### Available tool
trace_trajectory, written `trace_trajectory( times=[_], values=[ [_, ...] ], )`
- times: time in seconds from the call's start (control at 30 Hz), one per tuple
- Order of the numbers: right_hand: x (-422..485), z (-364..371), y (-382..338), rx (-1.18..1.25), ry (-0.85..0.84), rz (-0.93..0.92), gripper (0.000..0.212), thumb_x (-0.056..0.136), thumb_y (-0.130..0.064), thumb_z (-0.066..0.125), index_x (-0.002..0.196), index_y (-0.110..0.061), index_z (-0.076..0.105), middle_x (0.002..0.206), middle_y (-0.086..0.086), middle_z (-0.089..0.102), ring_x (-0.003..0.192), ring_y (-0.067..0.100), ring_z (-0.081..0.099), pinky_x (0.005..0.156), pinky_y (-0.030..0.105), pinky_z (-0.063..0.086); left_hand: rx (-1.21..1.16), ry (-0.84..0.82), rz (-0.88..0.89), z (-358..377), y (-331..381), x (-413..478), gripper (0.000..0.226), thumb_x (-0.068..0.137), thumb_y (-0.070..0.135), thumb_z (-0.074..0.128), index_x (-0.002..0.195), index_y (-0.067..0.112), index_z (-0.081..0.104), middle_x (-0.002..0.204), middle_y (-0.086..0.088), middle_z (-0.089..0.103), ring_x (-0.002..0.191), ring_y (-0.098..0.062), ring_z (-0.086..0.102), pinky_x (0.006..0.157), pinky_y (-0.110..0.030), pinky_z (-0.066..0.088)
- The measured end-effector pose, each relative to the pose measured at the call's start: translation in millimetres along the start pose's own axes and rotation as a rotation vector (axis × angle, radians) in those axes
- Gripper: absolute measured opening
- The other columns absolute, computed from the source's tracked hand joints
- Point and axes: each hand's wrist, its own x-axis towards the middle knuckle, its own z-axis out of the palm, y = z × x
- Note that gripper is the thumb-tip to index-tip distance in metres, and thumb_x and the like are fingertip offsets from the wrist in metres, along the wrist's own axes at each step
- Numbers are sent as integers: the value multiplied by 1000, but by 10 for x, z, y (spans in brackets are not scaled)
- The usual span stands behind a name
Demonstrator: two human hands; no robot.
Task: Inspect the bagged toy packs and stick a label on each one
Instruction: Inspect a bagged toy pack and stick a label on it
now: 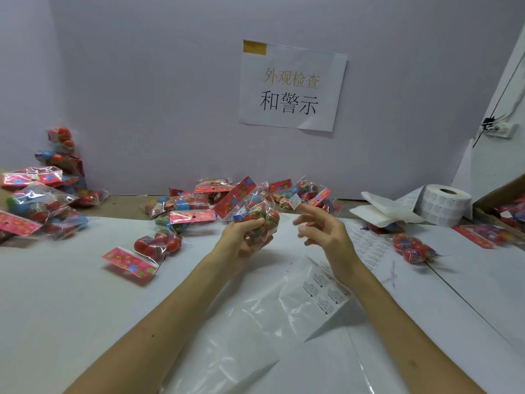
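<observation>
Table (71,294) lies bare at near left, while the left hand (241,240) clamps a bagged toy pack (257,216) and the right hand (324,231), fingers spread, carries a label (295,201) on a fingertip.

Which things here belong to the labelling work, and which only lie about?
Job: held toy pack; left hand; label on right hand; label roll; label sheet.
Lying about: wall sign; socket; white trays.
</observation>
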Motion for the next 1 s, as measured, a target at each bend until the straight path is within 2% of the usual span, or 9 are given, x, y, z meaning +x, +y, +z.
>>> trace_trajectory(
  times=[0.1, 0.2, 0.37, 0.57, 0.67, 0.8, 1.0],
  values=[
    [5, -21, 15, 132, -97, 92, 39, 87, -21, 66, 126, -18, 68, 88, 6, 70, 72, 16, 60, 69, 28, 53, -24, -16, 6, -1, 10, -11, 53, 90, 2, 67, 138, -4, 48, 127, -24, 67, 105, -35, 73, 78, -37, 63],
    [13, 11, 43, 127, -165, 145, 41, 86, -28, 64, 126, -21, 69, 87, 6, 69, 71, 14, 59, 70, 26, 53, -8, -50, 16, 13, 1, -16, 52, 92, 4, 66, 140, 0, 49, 125, -21, 69, 107, -34, 72, 83, -38, 62],
    [4, 32, 44, 109, -188, 151, 38, 86, -30, 64, 123, -28, 71, 88, 6, 69, 71, 13, 60, 70, 23, 53, 40, -83, 41, 32, -4, -34, 49, 94, 6, 64, 141, 2, 51, 127, -17, 69, 112, -31, 70, 94, -38, 59],
    [-23, 45, 12, 116, -211, 158, 38, 86, -28, 64, 122, -26, 72, 90, 7, 70, 69, 13, 59, 69, 23, 52, 46, -70, 28, 60, -8, -55, 49, 95, 7, 65, 141, 1, 50, 127, -19, 69, 115, -34, 69, 89, -35, 61],
    [-25, 53, 12, 111, -210, 160, 35, 87, -24, 65, 122, -24, 71, 88, 7, 70, 67, 13, 58, 67, 24, 52, 50, -66, 24, 75, -3, -70, 49, 94, 8, 66, 141, 2, 50, 126, -18, 69, 114, -32, 69, 81, -32, 62],
    [-18, 64, 30, 42, -181, 150, 28, 98, -12, 60, 119, -27, 71, 85, 3, 72, 66, 12, 59, 68, 24, 53, 56, -51, 23, 80, -9, -65, 50, 94, 7, 67, 141, 1, 50, 126, -18, 69, 112, -33, 70, 76, -30, 63],
    [-4, 124, 90, -208, -134, 39, 39, 97, -12, 64, 118, -45, 62, 85, -4, 74, 66, 12, 64, 73, 26, 58, 76, -21, 46, 49, -23, -33, 54, 93, 8, 69, 142, 2, 49, 129, -20, 67, 114, -36, 69, 90, -37, 60]
  ],
)
